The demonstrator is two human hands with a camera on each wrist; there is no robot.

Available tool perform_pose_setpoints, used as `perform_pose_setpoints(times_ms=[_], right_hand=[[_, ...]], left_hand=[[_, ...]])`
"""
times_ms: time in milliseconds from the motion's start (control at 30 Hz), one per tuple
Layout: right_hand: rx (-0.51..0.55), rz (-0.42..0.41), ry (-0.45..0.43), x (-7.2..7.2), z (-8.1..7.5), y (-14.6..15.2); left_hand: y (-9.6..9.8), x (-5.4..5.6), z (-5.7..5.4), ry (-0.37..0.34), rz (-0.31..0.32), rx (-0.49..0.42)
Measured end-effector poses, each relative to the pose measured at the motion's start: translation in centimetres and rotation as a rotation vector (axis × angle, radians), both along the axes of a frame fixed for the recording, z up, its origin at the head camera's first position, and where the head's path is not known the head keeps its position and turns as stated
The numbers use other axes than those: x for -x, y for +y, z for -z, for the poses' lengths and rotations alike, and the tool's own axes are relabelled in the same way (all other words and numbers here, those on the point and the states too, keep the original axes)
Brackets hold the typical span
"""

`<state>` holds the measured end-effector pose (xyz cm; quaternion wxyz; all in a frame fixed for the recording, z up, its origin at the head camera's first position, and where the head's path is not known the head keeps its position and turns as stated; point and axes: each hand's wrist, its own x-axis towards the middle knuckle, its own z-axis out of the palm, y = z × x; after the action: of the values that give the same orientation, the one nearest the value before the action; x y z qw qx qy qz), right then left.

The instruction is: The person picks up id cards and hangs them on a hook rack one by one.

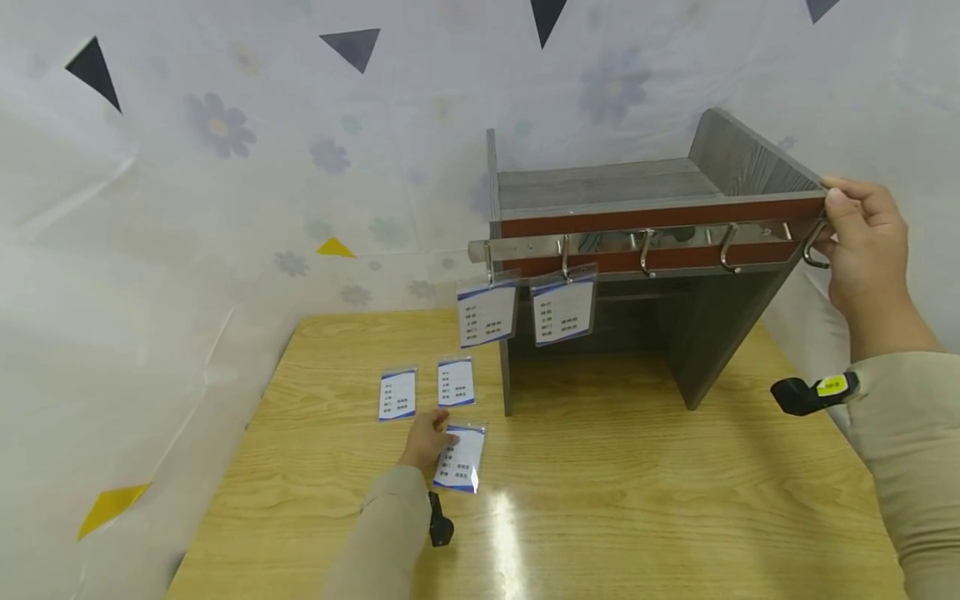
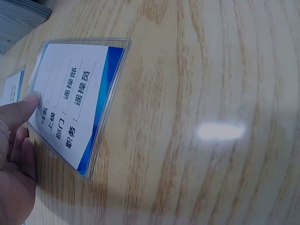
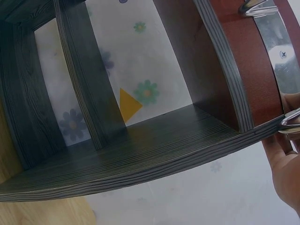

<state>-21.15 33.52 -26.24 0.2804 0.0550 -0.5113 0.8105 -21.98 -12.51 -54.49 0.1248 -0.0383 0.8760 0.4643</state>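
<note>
My left hand (image 1: 426, 440) pinches a clear-sleeved name badge (image 1: 463, 460) low over the table, left of a grey wooden hook rack (image 1: 600, 212). In the left wrist view the thumb lies on the face of this badge (image 2: 70, 98), with the other fingers curled at its edge. My right hand (image 1: 870, 242) grips the rack's front right corner, beside the end hook (image 1: 816, 246). Two badges hang from the leftmost hooks: one badge (image 1: 487, 315) at the end and another badge (image 1: 564, 310) beside it. Two more, a badge (image 1: 397, 394) and a badge (image 1: 456, 382), lie flat beyond my left hand.
The rack stands on a wood-grain table (image 1: 600, 500), its right side panel (image 1: 738, 325) reaching the tabletop. Bare hooks, such as the middle hook (image 1: 647, 252), stick out along the metal strip. A patterned curtain (image 1: 247, 183) hangs behind and to the left.
</note>
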Motion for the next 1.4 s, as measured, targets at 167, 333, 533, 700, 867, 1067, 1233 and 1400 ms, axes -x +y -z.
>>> perform_pose_setpoints(times_ms=[167, 333, 533, 700, 867, 1067, 1233, 1400], right_hand=[[0.001, 0.007, -0.004, -0.06, 0.0, -0.04], [0.004, -0.002, -0.003, -0.22, -0.02, -0.04], [0.018, -0.017, -0.001, -0.25, -0.07, -0.03], [-0.009, 0.009, -0.011, -0.21, -0.05, -0.04], [-0.019, 0.024, -0.022, -0.16, -0.09, 0.0], [-0.024, 0.038, -0.025, -0.13, -0.09, 0.02], [-0.027, 0.047, -0.031, -0.14, -0.12, 0.05], [-0.034, 0.044, -0.029, -0.08, -0.08, -0.06]], left_hand=[[0.13, 0.1, 0.14, 0.01, 0.007, 0.041], [0.13, 0.11, 0.13, 0.031, 0.034, 0.09], [-0.05, 0.3, 0.54, 0.05, 0.058, 0.118], [0.08, 0.12, 0.41, 0.055, 0.05, 0.129], [0.18, 0.1, 0.37, 0.05, 0.071, 0.178], [0.36, 0.17, 0.05, 0.079, 0.114, 0.226], [0.43, 0.15, 0.12, 0.082, 0.116, 0.223], [0.4, 0.05, 0.57, 0.078, 0.097, 0.241]])
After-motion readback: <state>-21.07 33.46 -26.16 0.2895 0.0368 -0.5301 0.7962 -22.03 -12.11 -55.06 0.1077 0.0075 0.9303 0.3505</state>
